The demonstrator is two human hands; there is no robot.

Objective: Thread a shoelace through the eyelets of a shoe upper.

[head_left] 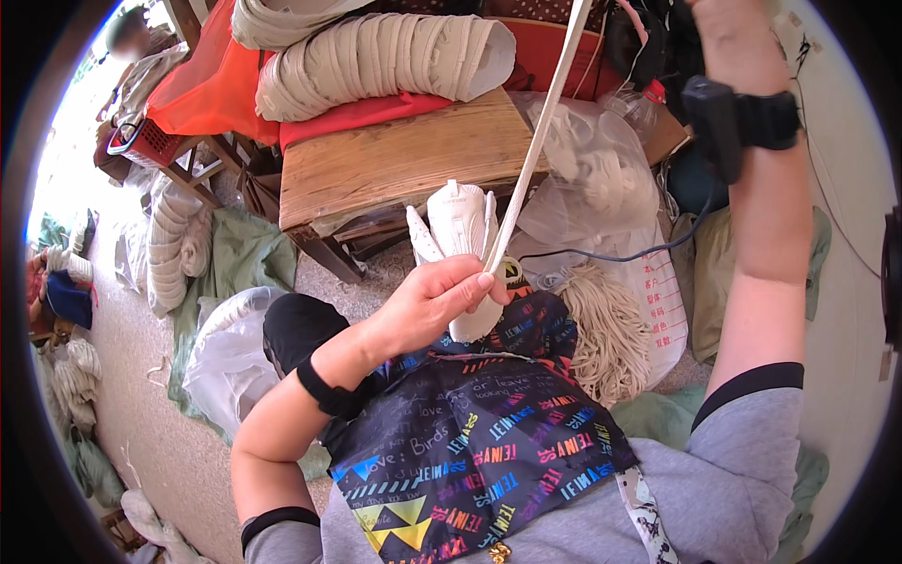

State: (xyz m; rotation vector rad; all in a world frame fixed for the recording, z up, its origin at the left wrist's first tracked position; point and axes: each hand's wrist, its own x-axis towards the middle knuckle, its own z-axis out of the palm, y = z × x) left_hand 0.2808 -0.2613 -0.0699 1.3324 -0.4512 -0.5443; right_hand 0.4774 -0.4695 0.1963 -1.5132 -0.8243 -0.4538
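Note:
A white shoe upper (458, 218) with its tongue raised stands over my lap, in front of the wooden bench. My left hand (440, 299) is closed on it, thumb and forefinger pinched together near the eyelets. From beside these fingers a flat white shoelace (534, 155) runs taut up to the right and leaves the picture at the top. My right arm is raised high on the right. Only part of my right hand (731, 21) shows at the top edge; its fingers are out of the picture, so whether it holds the lace is hidden.
On the wooden bench (404, 155) lies a nested row of white shoe uppers (385, 66). A bundle of cream laces (606, 329) rests on a white sack right of my lap. A dark cable (620, 256) crosses there. Plastic bags surround me; a person (141, 70) is at upper left.

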